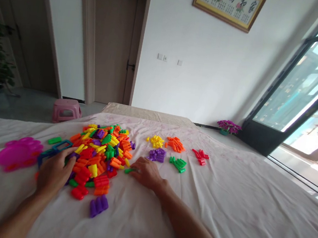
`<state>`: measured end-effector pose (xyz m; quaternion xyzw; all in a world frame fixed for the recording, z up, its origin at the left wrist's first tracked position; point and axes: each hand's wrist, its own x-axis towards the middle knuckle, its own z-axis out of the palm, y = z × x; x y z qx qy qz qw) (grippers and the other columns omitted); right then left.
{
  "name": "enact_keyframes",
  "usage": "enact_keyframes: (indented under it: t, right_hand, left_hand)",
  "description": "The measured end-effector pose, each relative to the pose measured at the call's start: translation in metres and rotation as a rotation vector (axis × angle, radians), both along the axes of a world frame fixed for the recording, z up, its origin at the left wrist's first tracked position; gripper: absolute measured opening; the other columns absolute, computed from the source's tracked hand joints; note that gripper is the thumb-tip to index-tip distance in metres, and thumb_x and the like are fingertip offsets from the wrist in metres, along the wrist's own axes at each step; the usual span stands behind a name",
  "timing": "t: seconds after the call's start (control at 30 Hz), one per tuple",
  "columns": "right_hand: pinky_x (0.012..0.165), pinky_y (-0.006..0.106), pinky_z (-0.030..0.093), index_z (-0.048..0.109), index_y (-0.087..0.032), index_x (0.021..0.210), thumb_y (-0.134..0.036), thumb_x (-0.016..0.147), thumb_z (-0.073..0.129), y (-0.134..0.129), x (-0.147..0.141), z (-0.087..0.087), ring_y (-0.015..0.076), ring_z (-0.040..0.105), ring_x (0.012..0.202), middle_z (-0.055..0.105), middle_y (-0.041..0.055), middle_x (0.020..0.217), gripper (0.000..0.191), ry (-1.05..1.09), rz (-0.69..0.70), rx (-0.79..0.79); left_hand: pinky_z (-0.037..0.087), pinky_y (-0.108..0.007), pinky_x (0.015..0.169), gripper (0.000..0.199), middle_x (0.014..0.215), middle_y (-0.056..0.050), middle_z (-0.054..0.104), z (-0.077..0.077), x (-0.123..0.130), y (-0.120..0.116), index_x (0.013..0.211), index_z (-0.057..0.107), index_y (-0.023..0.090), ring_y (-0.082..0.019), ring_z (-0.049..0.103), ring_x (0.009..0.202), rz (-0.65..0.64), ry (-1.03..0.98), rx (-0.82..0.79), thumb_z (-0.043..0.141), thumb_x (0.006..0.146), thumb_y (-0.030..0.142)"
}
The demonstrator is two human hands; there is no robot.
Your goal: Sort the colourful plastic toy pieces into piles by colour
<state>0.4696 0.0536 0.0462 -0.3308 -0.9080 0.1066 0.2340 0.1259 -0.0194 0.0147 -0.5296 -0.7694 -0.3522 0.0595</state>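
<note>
A heaped pile of coloured plastic building pieces (89,160) lies on the cloth-covered table. At its left edge is my left hand (54,169), thumb and forefinger closed about a purple piece (73,155). My right hand (147,172) rests low over the cloth to the right of the pile. A small green piece (128,171) sticks out from its closed fingertips. Beyond that hand are sorted groups: yellow pieces (157,141), orange pieces (175,144), purple pieces (157,155), green pieces (178,164) and red pieces (200,155).
A magenta flower-shaped tray (19,154) and a blue frame-like piece (62,145) lie left of the pile. Nearest me is a joined purple piece (98,206). Past the table stand a pink stool (66,110) and a pot of purple flowers (228,126).
</note>
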Motion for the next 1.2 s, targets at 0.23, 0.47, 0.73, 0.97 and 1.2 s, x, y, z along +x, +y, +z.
enact_keyframes:
  t: [0.23, 0.47, 0.73, 0.97, 1.2]
  right_hand:
    - [0.079, 0.028, 0.044, 0.074, -0.022, 0.098, -0.038, 0.097, 0.06, 0.013, 0.012, 0.001, 0.0186, 0.062, 0.088, 0.07, 0.0057, 0.094, 0.021, -0.031, -0.053, 0.121]
    - [0.08, 0.029, 0.044, 0.073, -0.022, 0.095, -0.037, 0.094, 0.062, 0.049, 0.074, 0.01, 0.0193, 0.062, 0.089, 0.07, 0.0053, 0.093, 0.019, 0.147, -0.5, 0.262]
    - [0.085, 0.033, 0.042, 0.073, -0.023, 0.086, -0.037, 0.085, 0.064, 0.062, 0.149, 0.008, 0.0233, 0.062, 0.097, 0.073, 0.0042, 0.095, 0.017, 0.031, -0.777, 0.158]
    - [0.102, 0.037, 0.037, 0.067, -0.028, 0.124, -0.032, 0.085, 0.06, 0.061, 0.152, 0.0, 0.0245, 0.054, 0.123, 0.065, 0.004, 0.131, 0.04, -0.028, -0.71, 0.053]
    - [0.094, 0.031, 0.04, 0.074, -0.026, 0.103, -0.034, 0.088, 0.058, 0.063, 0.13, -0.011, 0.0216, 0.062, 0.107, 0.072, 0.0042, 0.113, 0.023, -0.133, -0.616, 0.007]
  left_hand:
    - [0.049, -0.039, 0.085, 0.046, 0.12, -0.009, 0.072, 0.002, -0.001, 0.0, 0.129, 0.062, 0.021, -0.028, 0.067, 0.102, 0.022, 0.012, -0.059, 0.039, 0.095, 0.042]
    - [0.048, -0.037, 0.086, 0.046, 0.12, -0.008, 0.072, 0.002, 0.0, 0.0, 0.129, 0.061, 0.023, -0.026, 0.067, 0.102, 0.03, 0.017, -0.07, 0.038, 0.095, 0.042]
    - [0.048, -0.041, 0.083, 0.043, 0.117, -0.01, 0.073, -0.001, -0.001, 0.001, 0.128, 0.062, 0.022, -0.028, 0.068, 0.097, 0.015, 0.02, -0.04, 0.042, 0.095, 0.039]
    - [0.049, -0.042, 0.081, 0.043, 0.117, -0.01, 0.073, -0.004, -0.005, 0.002, 0.128, 0.062, 0.019, -0.029, 0.067, 0.097, 0.003, 0.028, -0.034, 0.044, 0.093, 0.036]
    - [0.049, -0.04, 0.085, 0.044, 0.118, -0.009, 0.073, -0.002, -0.003, 0.001, 0.128, 0.063, 0.022, -0.028, 0.067, 0.101, 0.026, 0.019, -0.047, 0.042, 0.094, 0.04]
